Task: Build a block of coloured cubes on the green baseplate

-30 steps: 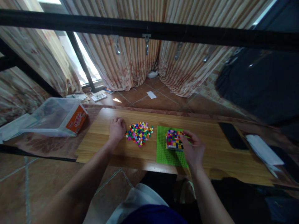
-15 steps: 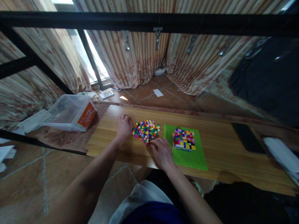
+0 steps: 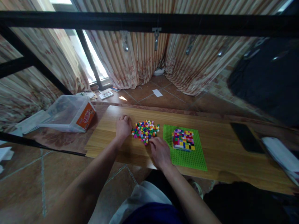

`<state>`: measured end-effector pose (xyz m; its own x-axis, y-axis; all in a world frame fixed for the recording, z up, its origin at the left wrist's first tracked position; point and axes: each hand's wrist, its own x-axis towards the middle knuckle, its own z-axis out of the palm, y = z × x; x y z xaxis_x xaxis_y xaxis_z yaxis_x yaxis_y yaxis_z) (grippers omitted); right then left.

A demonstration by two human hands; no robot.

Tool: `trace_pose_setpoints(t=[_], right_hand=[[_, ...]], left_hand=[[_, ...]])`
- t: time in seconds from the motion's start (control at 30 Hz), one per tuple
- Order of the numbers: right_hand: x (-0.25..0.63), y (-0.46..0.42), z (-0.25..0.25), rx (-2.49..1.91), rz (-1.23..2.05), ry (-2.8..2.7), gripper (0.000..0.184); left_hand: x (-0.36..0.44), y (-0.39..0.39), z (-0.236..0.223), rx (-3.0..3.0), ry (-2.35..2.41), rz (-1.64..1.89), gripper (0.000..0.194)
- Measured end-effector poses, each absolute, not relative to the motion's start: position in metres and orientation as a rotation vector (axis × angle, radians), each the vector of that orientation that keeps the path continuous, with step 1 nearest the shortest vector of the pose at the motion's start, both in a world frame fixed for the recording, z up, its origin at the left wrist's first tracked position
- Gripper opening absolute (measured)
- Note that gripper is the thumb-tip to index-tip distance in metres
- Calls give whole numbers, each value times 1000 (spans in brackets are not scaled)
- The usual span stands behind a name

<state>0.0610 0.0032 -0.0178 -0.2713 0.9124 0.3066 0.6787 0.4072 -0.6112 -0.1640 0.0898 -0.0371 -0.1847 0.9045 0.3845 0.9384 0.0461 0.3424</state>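
Observation:
A loose pile of small multicoloured building bricks (image 3: 145,130) lies on the wooden table. My left hand (image 3: 123,127) rests on the wood just left of the pile, fingers loosely bent and apart, with no brick visible in it. At the pile's near right edge is my right hand (image 3: 160,152), its thumb and fingers drawn together at the bricks; whatever sits between the fingertips is too small to make out. Right of that hand lies a green baseplate (image 3: 187,161), bearing a block built of many coloured bricks (image 3: 183,139).
The long wooden table (image 3: 219,140) carries a dark flat object (image 3: 247,137) and a whitish object (image 3: 279,152) at the right. A clear plastic bin (image 3: 63,109) with an orange label stands beyond the left end. A black metal bar (image 3: 140,22) crosses overhead.
The view has shifted very slightly. My right hand's fingertips have moved a little at the edge of the brick pile; my left hand stays in place.

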Motion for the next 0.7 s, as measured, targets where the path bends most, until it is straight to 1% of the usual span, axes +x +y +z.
trace_pose_setpoints(t=[0.13,0.27,0.47,0.57,0.7], right_hand=[[76,-3,3,-1258,528,-1838,22],[103,-3,20,-1276,496,-1658,18],[159,10,22,-1371,414,-1536,17],[180,21,22,-1422,380,-1562,20],[193,37,23,-1437,285,-1741,26]], left_hand=[[-164,90,-37,-1973,-2221,-840,25],[-165,90,-36,-1977,-2215,-842,25],[-166,91,-37,-1985,-2205,-863,25],[-167,92,-37,-1982,-2205,-859,24],[-167,93,-38,-1980,-2199,-850,23]])
